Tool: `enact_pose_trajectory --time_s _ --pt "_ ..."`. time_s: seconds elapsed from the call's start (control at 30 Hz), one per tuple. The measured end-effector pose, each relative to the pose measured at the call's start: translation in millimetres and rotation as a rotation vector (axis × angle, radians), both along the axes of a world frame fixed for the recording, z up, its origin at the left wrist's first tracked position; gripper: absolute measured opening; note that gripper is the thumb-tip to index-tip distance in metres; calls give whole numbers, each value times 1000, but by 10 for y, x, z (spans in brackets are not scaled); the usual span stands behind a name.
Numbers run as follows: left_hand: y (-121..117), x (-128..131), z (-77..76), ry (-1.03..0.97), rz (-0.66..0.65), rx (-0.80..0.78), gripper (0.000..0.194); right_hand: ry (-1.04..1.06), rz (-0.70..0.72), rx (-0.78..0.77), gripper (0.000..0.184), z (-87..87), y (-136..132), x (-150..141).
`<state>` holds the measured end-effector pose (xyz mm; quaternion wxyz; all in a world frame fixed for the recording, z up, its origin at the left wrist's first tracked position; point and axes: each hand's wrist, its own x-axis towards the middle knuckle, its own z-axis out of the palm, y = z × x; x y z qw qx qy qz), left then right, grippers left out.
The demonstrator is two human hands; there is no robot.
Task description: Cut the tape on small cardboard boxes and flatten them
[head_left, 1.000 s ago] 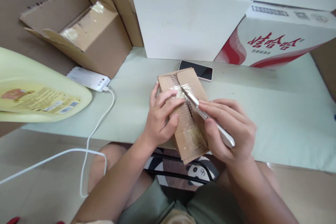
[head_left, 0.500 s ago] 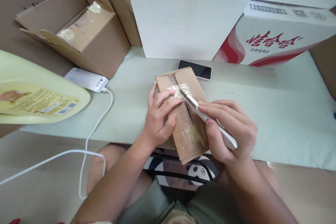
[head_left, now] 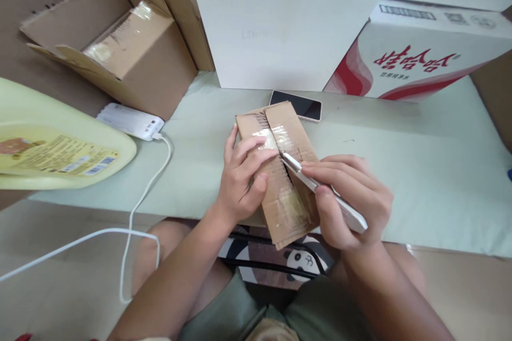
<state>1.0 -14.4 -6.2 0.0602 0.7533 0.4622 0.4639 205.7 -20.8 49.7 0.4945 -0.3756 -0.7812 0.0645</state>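
A small taped cardboard box [head_left: 276, 197] lies at a slant at the table's near edge. My left hand [head_left: 245, 178] grips its left side, fingers across the top and one along the far left edge. In my right hand [head_left: 354, 197] is a white utility knife [head_left: 309, 179], held like a pen. The blade tip meets the seam between the two top flaps, close to my left fingertips. Clear tape crosses the seam near both ends, and the seam shows as a dark gap beside the blade.
Behind the box lies a phone [head_left: 304, 105]. To the left are a yellow bottle [head_left: 80, 144], a white power bank [head_left: 130, 121] with a cable [head_left: 154, 178], and an open carton [head_left: 156, 64]. White boxes [head_left: 280, 37] and a red-and-white carton [head_left: 424, 58] stand behind.
The knife has moved along the seam toward me, its tip now lower on the box. My left hand and the box have stayed nearly in place.
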Motion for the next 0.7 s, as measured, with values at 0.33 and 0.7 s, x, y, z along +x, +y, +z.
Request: enact_pose_trajectory --time_s 0.33,0.7 --pt "14 5 -19 -21 -11 40 36 -9 54 -39 23 267 -229 267" --pt "2 -7 -5 0 -10 14 36 -107 146 -111 22 492 -429 441"
